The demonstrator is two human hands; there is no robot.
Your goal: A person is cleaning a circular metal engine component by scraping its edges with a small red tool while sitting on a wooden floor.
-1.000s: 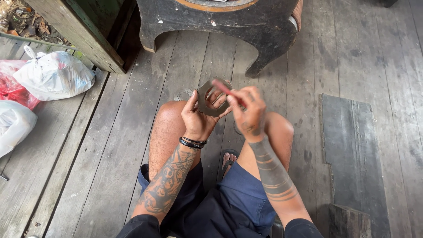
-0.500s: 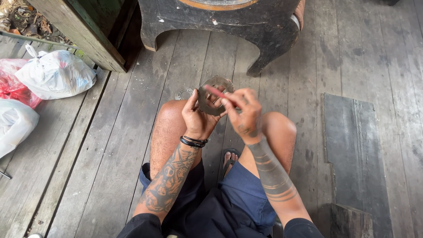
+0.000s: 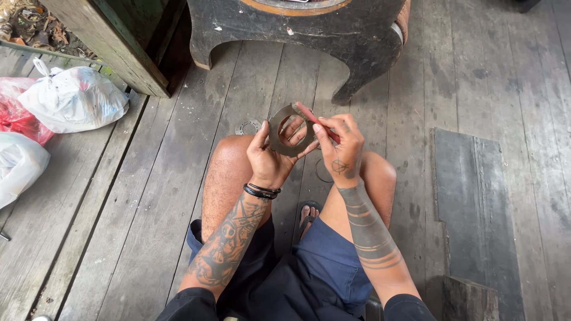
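**Ring and red tool: held above the knees**

Since the earlier frame your red tool (image 3: 315, 120) has slid from across the metal ring (image 3: 284, 129) to its upper right rim. Dark wooden stand (image 3: 309, 35): just beyond the ring. White bag (image 3: 74, 98): far left of it. Left hand (image 3: 269, 157): clamped on the ring. Right hand (image 3: 340, 148): gripping the tool. Progress: rim work appears under way; how much is left cannot be told.

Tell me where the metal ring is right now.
In the head view the metal ring sits at centre, gripped by the left hand above the knees, with the red tool in the right hand touching its upper right edge.
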